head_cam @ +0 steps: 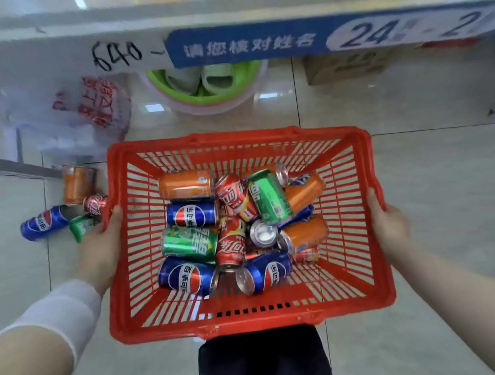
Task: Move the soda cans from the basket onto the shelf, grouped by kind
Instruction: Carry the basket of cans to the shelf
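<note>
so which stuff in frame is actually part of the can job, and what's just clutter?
Job: red basket, soda cans in it, white shelf, left hand and right hand gripping its sides.
Lying about: green basin with slippers, plastic bag, cardboard box, four loose cans left of the basket.

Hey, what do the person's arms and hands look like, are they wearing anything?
Both hands are bare: no gloves, rings or watch show on the left hand or the right hand. A snug white sleeve covers part of the left forearm near the wrist. The right forearm shows no sleeve.
</note>
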Motion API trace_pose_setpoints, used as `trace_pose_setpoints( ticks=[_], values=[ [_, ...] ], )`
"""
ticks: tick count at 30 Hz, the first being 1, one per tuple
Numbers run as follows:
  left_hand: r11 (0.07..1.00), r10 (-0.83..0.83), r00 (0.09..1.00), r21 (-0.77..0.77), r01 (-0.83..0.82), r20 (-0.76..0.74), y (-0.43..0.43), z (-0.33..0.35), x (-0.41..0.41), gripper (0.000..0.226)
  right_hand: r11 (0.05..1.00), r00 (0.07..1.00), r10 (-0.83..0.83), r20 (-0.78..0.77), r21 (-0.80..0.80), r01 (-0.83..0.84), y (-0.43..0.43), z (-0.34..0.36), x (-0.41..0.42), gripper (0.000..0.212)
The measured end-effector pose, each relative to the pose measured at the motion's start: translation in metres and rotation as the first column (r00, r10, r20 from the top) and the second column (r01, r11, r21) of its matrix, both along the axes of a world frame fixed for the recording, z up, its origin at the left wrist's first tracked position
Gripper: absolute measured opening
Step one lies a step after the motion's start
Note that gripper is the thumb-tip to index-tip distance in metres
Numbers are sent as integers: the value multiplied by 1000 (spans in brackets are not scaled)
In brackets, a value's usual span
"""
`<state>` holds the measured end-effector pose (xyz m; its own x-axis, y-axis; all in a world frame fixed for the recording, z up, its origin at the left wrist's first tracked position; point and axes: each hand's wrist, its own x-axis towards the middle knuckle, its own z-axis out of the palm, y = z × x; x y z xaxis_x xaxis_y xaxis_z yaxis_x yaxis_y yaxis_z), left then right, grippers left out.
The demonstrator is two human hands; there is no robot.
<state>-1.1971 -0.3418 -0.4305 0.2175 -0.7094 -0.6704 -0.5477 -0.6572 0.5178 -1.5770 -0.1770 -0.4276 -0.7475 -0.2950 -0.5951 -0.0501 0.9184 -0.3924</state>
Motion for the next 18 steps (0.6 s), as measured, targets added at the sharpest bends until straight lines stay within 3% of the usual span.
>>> trace_pose_setpoints(
  ticks=[10, 18],
  values=[
    [996, 55, 998, -73, -54, 16, -29, -59, -19, 47, 994, 996, 71, -50, -85, -75, -40, -49, -21, 57],
    [992, 117, 992, -44, -115, 40, -29, -86, -35, 59, 990, 997, 50, -60, -128, -57, -47, -68, -32, 49]
  ],
)
